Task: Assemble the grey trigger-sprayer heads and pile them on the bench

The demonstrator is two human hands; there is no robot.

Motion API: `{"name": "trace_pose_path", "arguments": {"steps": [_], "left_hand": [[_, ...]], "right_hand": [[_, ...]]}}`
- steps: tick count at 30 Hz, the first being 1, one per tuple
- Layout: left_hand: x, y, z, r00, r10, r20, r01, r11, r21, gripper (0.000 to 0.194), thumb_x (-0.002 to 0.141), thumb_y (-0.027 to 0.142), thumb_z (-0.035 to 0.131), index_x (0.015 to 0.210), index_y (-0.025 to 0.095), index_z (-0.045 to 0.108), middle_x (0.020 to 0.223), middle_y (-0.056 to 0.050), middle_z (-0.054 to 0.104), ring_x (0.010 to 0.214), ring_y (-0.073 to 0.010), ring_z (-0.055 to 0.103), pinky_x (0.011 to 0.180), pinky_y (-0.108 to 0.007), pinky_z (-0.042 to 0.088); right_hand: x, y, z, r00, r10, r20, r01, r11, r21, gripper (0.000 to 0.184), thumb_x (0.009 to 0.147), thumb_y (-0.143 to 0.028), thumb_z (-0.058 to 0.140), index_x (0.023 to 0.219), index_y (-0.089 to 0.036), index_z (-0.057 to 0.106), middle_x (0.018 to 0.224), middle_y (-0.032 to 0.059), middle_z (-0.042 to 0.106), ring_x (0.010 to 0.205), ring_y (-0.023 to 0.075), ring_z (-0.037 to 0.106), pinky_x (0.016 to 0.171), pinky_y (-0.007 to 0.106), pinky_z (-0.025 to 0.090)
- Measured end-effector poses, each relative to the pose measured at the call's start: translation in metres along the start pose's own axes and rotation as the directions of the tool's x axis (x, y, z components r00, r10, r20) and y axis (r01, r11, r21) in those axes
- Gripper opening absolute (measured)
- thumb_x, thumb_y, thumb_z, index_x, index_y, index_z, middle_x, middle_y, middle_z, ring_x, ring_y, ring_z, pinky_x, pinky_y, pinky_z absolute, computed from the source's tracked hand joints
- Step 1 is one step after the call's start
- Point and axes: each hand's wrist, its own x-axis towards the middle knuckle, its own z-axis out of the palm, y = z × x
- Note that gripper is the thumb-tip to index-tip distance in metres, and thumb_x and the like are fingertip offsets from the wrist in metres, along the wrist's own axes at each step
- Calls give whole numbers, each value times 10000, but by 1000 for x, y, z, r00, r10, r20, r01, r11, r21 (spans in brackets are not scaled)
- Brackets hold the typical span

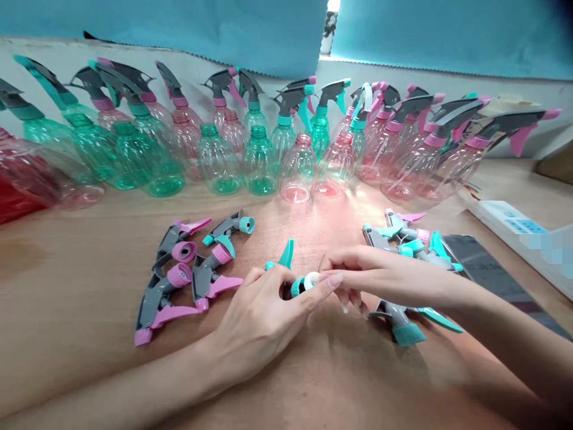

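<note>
My left hand [264, 310] is wrapped round a grey and teal trigger spray head [296, 288], most of which its fingers hide. The teal trigger [287, 254] sticks up beyond the knuckles, and the collar opening faces right. At that opening, my right hand [358, 272] pinches a small white ring [310, 280] between its fingertips. My left thumb lies alongside the ring. Whether the ring sits inside the collar I cannot tell. Just below my right wrist lies another grey and teal spray head [405, 328].
Several pink and grey spray heads [168, 298] lie left of my hands, with more spray heads [394, 233] on the right. Green bottles [258, 161] and pink bottles [298, 170] line the back. A dark flat panel [481, 263] and a white device [514, 227] lie at right.
</note>
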Motion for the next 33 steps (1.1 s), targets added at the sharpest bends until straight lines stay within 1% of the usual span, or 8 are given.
{"name": "trace_pose_path", "arguments": {"steps": [7, 12, 15, 23, 25, 27, 30, 33], "left_hand": [[-2, -1, -1, 999, 34, -25, -36, 997, -64, 432, 903, 147, 427, 1329, 221, 430, 879, -58, 567, 724, -158, 527, 638, -284, 355], [-1, -1, -2, 999, 30, -35, -31, 999, -30, 425, 907, 145, 399, 1311, 266, 449, 852, -44, 564, 704, -158, 524, 626, -283, 332], [1, -3, -2, 1000, -11, -25, 10, 999, -30, 417, 920, 180, 401, 1333, 241, 421, 841, -52, 559, 683, -164, 524, 610, -286, 322], [-6, -4, 1, 989, -125, -85, 90, 939, -331, 499, 889, 229, 540, 1328, 132, 324, 940, -58, 636, 781, -172, 545, 726, -309, 388], [-6, -4, 1, 984, -145, -100, 101, 928, -358, 493, 888, 244, 551, 1318, 143, 332, 911, -45, 651, 744, -168, 548, 717, -307, 395], [-6, -4, 1, 983, -137, -126, 79, 920, -383, 504, 884, 264, 569, 1314, 160, 328, 917, -36, 666, 721, -158, 564, 718, -307, 399], [-5, -4, 1, 980, -132, -148, 61, 910, -409, 511, 869, 292, 601, 1294, 174, 343, 939, -33, 676, 707, -147, 583, 722, -305, 406], [-5, -5, 1, 979, -144, -147, 70, 904, -421, 508, 851, 296, 627, 1268, 170, 366, 928, -35, 672, 746, -157, 599, 723, -309, 417]], "right_hand": [[2, 2, 0, 1000, 16, 6, -16, 999, 37, 267, 902, -366, 455, 721, -174, 496, 674, -25, 539, 590, 87, 548, 517, 196, 430], [-2, 1, 1, 1000, 28, 14, -28, 999, 39, 286, 878, -426, 491, 749, -172, 519, 669, -23, 535, 589, 91, 535, 518, 200, 435], [-5, -1, -1, 999, 31, 26, -31, 999, 15, 236, 861, -404, 528, 792, -178, 540, 646, -33, 536, 569, 84, 523, 506, 186, 420], [-3, 3, -1, 999, -22, 30, 23, 999, -28, 286, 851, -463, 532, 804, -185, 578, 619, -43, 519, 518, 79, 486, 468, 190, 386], [0, 5, 3, 998, -58, -15, 57, 997, -56, 301, 849, -475, 530, 787, -184, 572, 601, -54, 489, 497, 71, 457, 444, 188, 358], [3, 6, 7, 987, -107, -121, 90, 986, -140, 310, 843, -467, 547, 725, -180, 544, 570, -65, 457, 487, 63, 416, 432, 189, 316], [2, 6, 9, 942, -215, -258, 137, 947, -290, 315, 829, -419, 588, 647, -180, 495, 532, -77, 427, 482, 58, 365, 424, 194, 265], [-3, 2, 6, 914, -287, -287, 181, 921, -345, 250, 811, -372, 624, 685, -188, 510, 576, -73, 486, 502, 59, 404, 437, 185, 301]]}}
